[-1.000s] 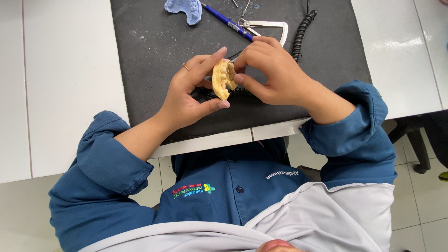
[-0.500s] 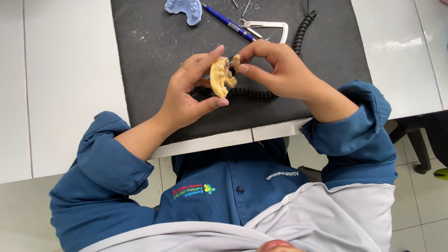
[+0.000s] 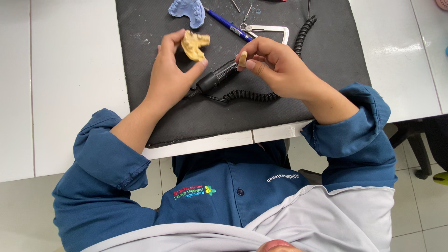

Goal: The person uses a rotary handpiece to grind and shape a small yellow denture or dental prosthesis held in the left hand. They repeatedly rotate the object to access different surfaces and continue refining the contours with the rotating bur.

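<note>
Upper centre of the frame: the left hand [image 3: 170, 77] pinches a yellow plaster dental cast [image 3: 194, 45]; the right hand's [image 3: 280, 70] grip pinches a small tan plaster piece [image 3: 242, 59] above the black mat [image 3: 322, 65].

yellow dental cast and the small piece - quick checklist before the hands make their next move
1. Left hand grips the yellow dental cast firmly: ok.
2. Right hand pinches the small tan piece at its fingertips: ok.
3. Cast and piece apart, not touching: ok.
4. Black handpiece lies on the black mat, no hand gripping it: ok.
5. Coiled cord free of the right wrist: cannot tell.
6. Blue cast away from both hands: ok.
</note>
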